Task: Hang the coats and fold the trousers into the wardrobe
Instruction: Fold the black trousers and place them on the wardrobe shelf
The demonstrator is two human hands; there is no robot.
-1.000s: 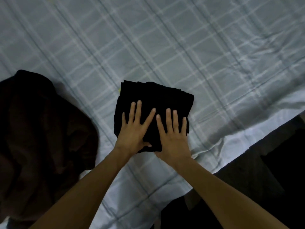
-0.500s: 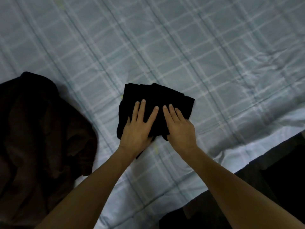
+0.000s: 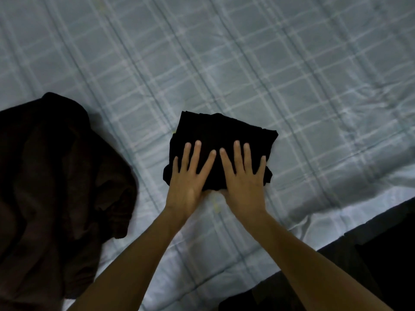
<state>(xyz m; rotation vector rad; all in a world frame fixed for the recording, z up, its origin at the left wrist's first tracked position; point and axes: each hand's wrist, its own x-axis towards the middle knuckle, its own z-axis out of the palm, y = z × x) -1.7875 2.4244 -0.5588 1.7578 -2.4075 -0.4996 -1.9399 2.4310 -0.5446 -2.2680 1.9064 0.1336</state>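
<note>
Both hands are lying flat on a folded pair of black trousers (image 3: 222, 140), which is sitting near the middle of the head view on a pale blue checked bedsheet (image 3: 258, 63). The left hand (image 3: 187, 182) is pressing down on the bundle's 7 o'clock part, palm down with fingers spread and extended, gripping nothing. The right hand (image 3: 243, 182) is resting just beside it at the bundle's 5 o'clock part, equally flat and splayed, with the two index fingers nearly touching. The thumbs are tucking toward the near edge of the fabric; whether they are hooking under it cannot be told. A crumpled dark brown coat (image 3: 56, 176) is lying at 9 o'clock from the trousers, apart from them. The bed's edge is running across at 4 o'clock.
</note>
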